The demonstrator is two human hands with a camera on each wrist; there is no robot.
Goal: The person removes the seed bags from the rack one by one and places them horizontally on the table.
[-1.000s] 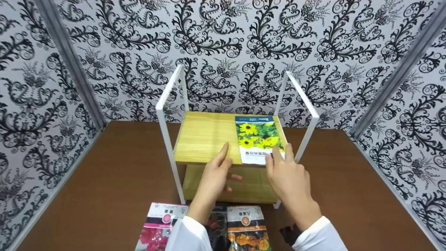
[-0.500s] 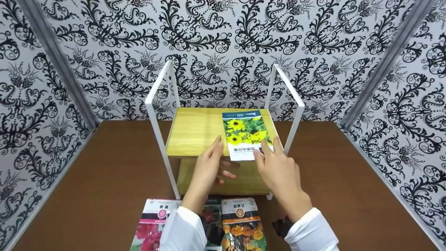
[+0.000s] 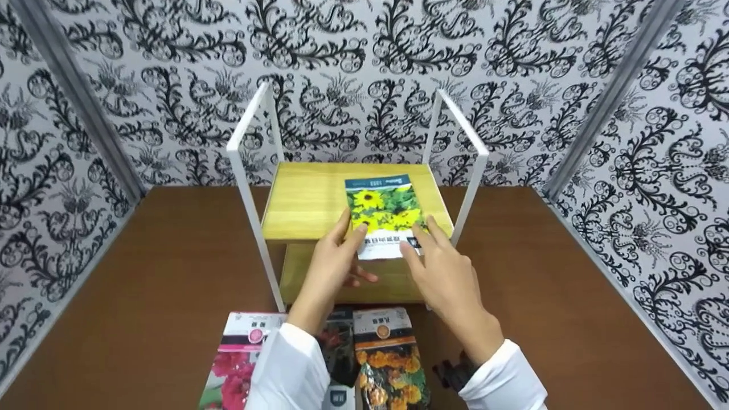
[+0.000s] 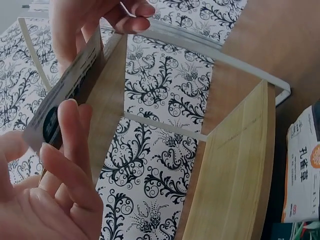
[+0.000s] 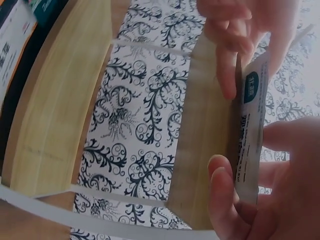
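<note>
A seed packet (image 3: 380, 199) with yellow flowers, a dark blue top band and a white lower part overlaps the upper shelf board (image 3: 299, 208) in the head view. My left hand (image 3: 330, 259) pinches its left side, thumb on the printed face and fingers beneath. On the other side, my right hand (image 3: 447, 279) grips the lower right corner, also with fingers underneath. The left wrist view shows the packet (image 4: 67, 97) tilted between both hands, near the board's front edge. From the right wrist, the packet (image 5: 252, 140) appears nearly edge-on.
The two-tier rack has white metal side frames (image 3: 470, 199) rising above the upper board and a lower board (image 3: 342, 290). In front lie a pink-flower packet (image 3: 233, 370), an orange-flower packet (image 3: 390, 370) and a dark packet (image 3: 340, 341) on the brown table (image 3: 569, 319). Patterned walls (image 3: 353, 57) enclose it.
The yellow-flower packet has shifted left across the upper board and tilted slightly. My left hand has come from beside the packet to pinch its left edge; my right hand moved left with it.
</note>
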